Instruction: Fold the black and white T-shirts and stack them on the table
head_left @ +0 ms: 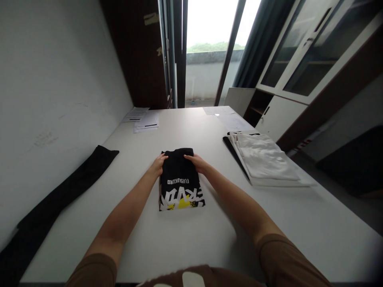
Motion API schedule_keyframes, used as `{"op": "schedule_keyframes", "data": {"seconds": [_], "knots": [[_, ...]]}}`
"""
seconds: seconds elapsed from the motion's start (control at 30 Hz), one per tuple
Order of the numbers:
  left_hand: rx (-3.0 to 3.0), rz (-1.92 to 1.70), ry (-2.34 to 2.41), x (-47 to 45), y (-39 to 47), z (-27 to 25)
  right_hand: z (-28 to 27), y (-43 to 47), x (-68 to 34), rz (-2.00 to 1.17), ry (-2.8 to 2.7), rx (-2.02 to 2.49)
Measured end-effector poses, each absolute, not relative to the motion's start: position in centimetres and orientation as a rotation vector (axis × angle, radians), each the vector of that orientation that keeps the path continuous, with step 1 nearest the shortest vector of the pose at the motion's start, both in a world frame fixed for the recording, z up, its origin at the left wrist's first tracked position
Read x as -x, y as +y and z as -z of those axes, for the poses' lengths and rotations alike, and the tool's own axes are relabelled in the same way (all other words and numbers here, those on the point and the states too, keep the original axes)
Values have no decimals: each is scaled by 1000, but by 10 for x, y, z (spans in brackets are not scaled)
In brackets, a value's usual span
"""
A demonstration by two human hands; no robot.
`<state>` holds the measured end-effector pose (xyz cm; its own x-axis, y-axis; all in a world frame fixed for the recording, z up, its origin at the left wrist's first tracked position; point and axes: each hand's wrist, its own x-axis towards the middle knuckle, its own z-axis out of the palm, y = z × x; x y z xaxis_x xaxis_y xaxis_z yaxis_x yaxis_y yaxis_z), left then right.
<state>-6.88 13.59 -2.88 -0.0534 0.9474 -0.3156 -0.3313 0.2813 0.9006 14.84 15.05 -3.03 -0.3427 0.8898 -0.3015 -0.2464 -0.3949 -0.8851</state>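
Observation:
A black T-shirt (178, 169) with white lettering and a yellow print lies folded into a compact rectangle on the white table, its printed part toward me. At its far left corner my left hand (159, 163) grips the edge, thumb on top and fingers tucked out of sight at the side. My right hand (198, 162) pinches the far right corner in the same way, thumb over the cloth. Both forearms reach forward on either side of the shirt.
Folded white and black garments (263, 157) are stacked on the right of the table (185, 239). A long black cloth (68, 187) lies along the left edge by the wall. Papers (146, 121) sit at the far left, and more sheets (233, 120) at the far right.

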Motion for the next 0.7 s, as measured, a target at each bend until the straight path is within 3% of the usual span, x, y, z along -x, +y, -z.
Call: {"op": "schedule_keyframes", "data": {"seconds": [0.1, 0.37, 0.53, 0.7], "knots": [[-777, -1311, 1243, 67, 148, 42, 39, 162, -148, -1608, -1097, 1115], [-1313, -1396, 1666, 75, 160, 59, 44, 177, -150, -624, -1720, 1419], [-1457, -1324, 1816, 76, 153, 57, 42, 168, -147, -420, -1909, 1586], [-2062, -1024, 2046, 61, 130, 48, 41, 163, -149, -321, -1922, 1653]]}}
